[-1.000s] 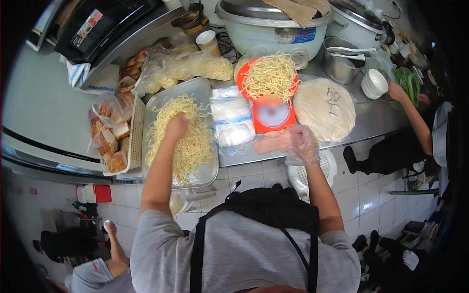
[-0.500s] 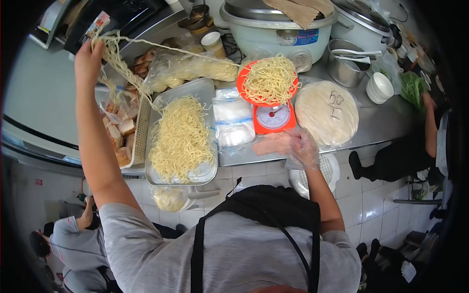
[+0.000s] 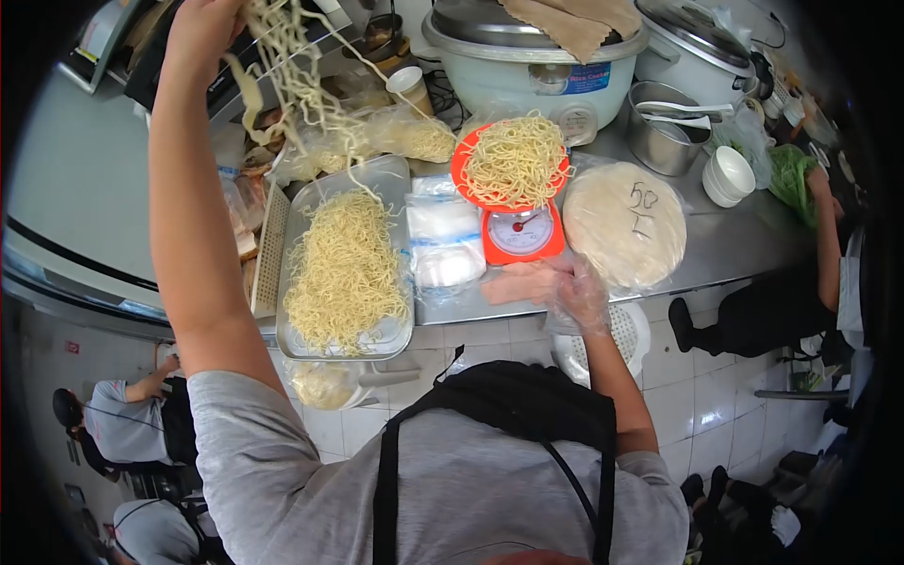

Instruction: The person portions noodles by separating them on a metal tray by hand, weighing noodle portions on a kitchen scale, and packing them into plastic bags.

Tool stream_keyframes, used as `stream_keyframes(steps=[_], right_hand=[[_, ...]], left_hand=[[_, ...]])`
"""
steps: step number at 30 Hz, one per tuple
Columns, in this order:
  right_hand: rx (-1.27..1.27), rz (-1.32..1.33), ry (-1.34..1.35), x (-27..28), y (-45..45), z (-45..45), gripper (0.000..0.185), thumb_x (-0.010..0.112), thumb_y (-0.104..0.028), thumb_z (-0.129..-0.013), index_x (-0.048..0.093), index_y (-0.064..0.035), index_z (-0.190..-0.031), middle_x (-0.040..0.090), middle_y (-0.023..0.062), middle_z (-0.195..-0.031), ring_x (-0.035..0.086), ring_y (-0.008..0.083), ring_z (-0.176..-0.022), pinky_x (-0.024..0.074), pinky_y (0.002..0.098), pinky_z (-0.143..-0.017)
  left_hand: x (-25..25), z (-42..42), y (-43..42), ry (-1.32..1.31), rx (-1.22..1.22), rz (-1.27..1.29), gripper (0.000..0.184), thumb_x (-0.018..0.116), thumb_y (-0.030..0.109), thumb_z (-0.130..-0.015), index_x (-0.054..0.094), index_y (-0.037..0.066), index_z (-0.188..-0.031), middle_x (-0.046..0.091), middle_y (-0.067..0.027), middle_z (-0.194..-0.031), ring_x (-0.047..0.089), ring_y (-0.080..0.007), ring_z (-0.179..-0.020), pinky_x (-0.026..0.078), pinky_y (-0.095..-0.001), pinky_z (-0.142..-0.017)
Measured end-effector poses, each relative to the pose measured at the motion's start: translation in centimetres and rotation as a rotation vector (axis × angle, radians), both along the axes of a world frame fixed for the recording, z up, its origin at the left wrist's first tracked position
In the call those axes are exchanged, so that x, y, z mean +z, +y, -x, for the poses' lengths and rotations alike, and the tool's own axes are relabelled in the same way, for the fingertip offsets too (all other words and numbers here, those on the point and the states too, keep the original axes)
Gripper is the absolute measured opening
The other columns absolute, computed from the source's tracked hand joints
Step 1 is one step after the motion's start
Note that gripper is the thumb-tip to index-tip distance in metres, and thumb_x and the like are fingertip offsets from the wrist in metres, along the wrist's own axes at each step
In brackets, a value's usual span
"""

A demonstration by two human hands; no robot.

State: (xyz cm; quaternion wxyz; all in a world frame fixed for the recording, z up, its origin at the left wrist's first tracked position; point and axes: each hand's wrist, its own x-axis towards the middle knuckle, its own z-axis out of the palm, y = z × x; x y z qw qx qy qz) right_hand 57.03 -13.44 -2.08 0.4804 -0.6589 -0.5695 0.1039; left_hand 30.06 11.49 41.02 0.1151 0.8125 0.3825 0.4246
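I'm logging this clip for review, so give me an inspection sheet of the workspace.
Surface: steel counter, crowded.
Job's things: noodle heap in metal tray; noodle portion on red scale.
Clutter: round wrapped pack, white bowls, steel pot.
Left hand: raised, gripping noodle strands.
Right hand: plastic-covered, at pink sheet; grip unclear.
Cables: black cable near rice cooker.
Surroundings: another person's hand at greens; people lower left; tiled floor.

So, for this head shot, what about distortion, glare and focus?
Head view: strong fisheye curvature with black corners; head view: glare on the floor tiles at right; head view: the scale dial is clear enough to show its needle, but its figures are too small to read; head view: the left hand is partly cut off by the top edge.
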Motion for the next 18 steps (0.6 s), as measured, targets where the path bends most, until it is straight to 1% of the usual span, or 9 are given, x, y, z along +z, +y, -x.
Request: stream_keyframes(steps=[1, 2, 6, 8, 10, 12, 13, 16, 18], right_hand=[[-0.006, 0.002, -0.013, 0.0, 0.0, 0.0, 0.024, 0.049, -0.006, -0.070, 0.061, -0.0112, -0.090, 0.056, 0.0100, -0.081, 0.054, 0.0276, -0.077, 0.0442, 0.0349, -0.067], [-0.011, 0.004, -0.026, 0.0, -0.1, 0.0, 0.024, 0.049, -0.006, -0.070, 0.061, -0.0111, -0.091, 0.056, 0.0099, -0.080, 0.054, 0.0275, -0.077, 0.0441, 0.0348, -0.067], [0.004, -0.040, -0.050, -0.3, -0.1, -0.1, 0.023, 0.050, -0.008, -0.070, 0.059, -0.0100, -0.091, 0.056, 0.0107, -0.081, 0.054, 0.0285, -0.077, 0.0437, 0.0356, -0.067], [0.036, -0.077, -0.022, 0.4, -0.2, -0.2, 0.020, 0.052, -0.011, -0.070, 0.055, -0.0071, -0.089, 0.055, 0.0122, -0.080, 0.053, 0.0303, -0.074, 0.0432, 0.0372, -0.064], [0.024, -0.062, -0.040, 0.5, -0.2, -0.2, 0.020, 0.052, -0.012, -0.070, 0.056, -0.0079, -0.090, 0.055, 0.0123, -0.080, 0.053, 0.0302, -0.075, 0.0435, 0.0373, -0.064], [0.011, -0.061, -0.057, 0.3, -0.2, -0.3, 0.021, 0.052, -0.011, -0.070, 0.056, -0.0089, -0.091, 0.055, 0.0123, -0.080, 0.053, 0.0301, -0.075, 0.0437, 0.0372, -0.065], [0.006, -0.067, -0.064, -0.1, -0.2, -0.3, 0.022, 0.052, -0.011, -0.070, 0.057, -0.0096, -0.092, 0.055, 0.0123, -0.080, 0.053, 0.0300, -0.075, 0.0438, 0.0371, -0.065], [-0.014, -0.029, -0.066, 0.1, -0.3, -0.2, 0.024, 0.051, -0.010, -0.071, 0.058, -0.0108, -0.094, 0.055, 0.0123, -0.081, 0.054, 0.0301, -0.076, 0.0440, 0.0371, -0.066], [-0.011, -0.040, -0.073, 0.2, -0.3, -0.2, 0.025, 0.051, -0.009, -0.071, 0.058, -0.0113, -0.095, 0.056, 0.0120, -0.081, 0.054, 0.0300, -0.076, 0.0441, 0.0370, -0.067]], left_hand=[[0.1, -0.7, 0.4, 0.007, -0.060, 0.040, 0.023, 0.052, 0.031, -0.082, 0.055, 0.009, -0.090, 0.044, 0.0058, -0.058, 0.036, -0.0015, -0.049, 0.024, -0.0175, -0.043], [-1.1, -4.5, -3.4, -0.061, -0.091, -0.023, 0.011, 0.047, 0.013, -0.080, 0.054, 0.005, -0.078, 0.055, -0.0051, -0.065, 0.053, -0.0138, -0.054, 0.043, -0.0234, -0.048], [-5.3, -11.1, -6.1, -0.107, -0.201, 0.140, 0.014, 0.049, 0.013, -0.080, 0.055, 0.001, -0.085, 0.056, -0.0029, -0.068, 0.049, -0.0097, -0.056, 0.041, -0.0225, -0.053], [-6.8, -13.9, -9.7, 0.137, 0.035, 0.211, 0.018, 0.049, 0.013, -0.080, 0.055, 0.000, -0.090, 0.057, -0.0048, -0.073, 0.051, -0.0115, -0.064, 0.043, -0.0256, -0.059], [-12.7, -14.5, -3.0, -0.019, -0.311, 0.343, 0.022, 0.054, 0.027, -0.082, 0.055, 0.007, -0.088, 0.048, 0.0037, -0.061, 0.040, -0.0027, -0.052, 0.030, -0.0188, -0.045], [-14.9, -16.1, -3.8, 0.236, -0.230, 0.230, 0.021, 0.056, 0.024, -0.080, 0.056, 0.004, -0.084, 0.050, 0.0020, -0.063, 0.043, -0.0047, -0.054, 0.035, -0.0217, -0.048], [-16.1, -16.8, -3.8, 0.253, -0.195, 0.263, 0.026, 0.057, 0.026, -0.075, 0.058, 0.001, -0.082, 0.055, -0.0064, -0.059, 0.052, -0.0134, -0.056, 0.041, -0.0306, -0.052], [-19.1, -18.2, -3.0, 0.349, -0.210, 0.188, 0.030, 0.057, 0.027, -0.074, 0.059, 0.000, -0.088, 0.059, -0.0125, -0.065, 0.057, -0.0206, -0.058, 0.045, -0.0332, -0.056], [-20.0, -18.8, -3.2, 0.377, -0.204, 0.291, 0.029, 0.058, 0.026, -0.075, 0.059, 0.000, -0.089, 0.058, -0.0080, -0.066, 0.054, -0.0153, -0.060, 0.043, -0.0305, -0.057]])
